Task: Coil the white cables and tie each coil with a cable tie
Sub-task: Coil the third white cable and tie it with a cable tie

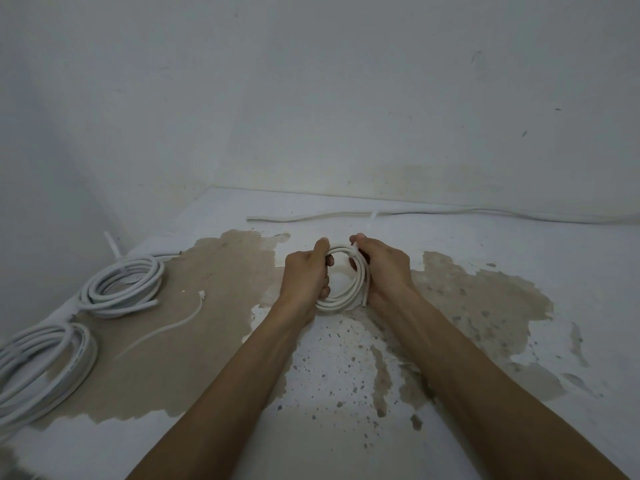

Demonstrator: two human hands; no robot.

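I am holding a small round coil of white plastic-sheathed cable [341, 282] over the middle of the patchy white-and-brown painted floor [346, 427]. My left hand [304, 271] is gripping the coil's left side, fingers curled through the loop, and my right hand [382, 268] is wrapping its right side, thumb and fingers pinching a thin white cable tie [355, 251] at the top of the coil. Beyond my hands, a long straight white cable [415, 216] is lying along the far edge of the floor, just beside the pale wall [346, 98], with a bare strip of floor between it and the coil. Toward the left edge, two larger finished white cable coils, one nearer the far wall [121, 289] and one nearer me [41, 368], are resting close together. A loose white cable tie [166, 327] is lying between them and my left forearm, well apart from the coil I am holding.
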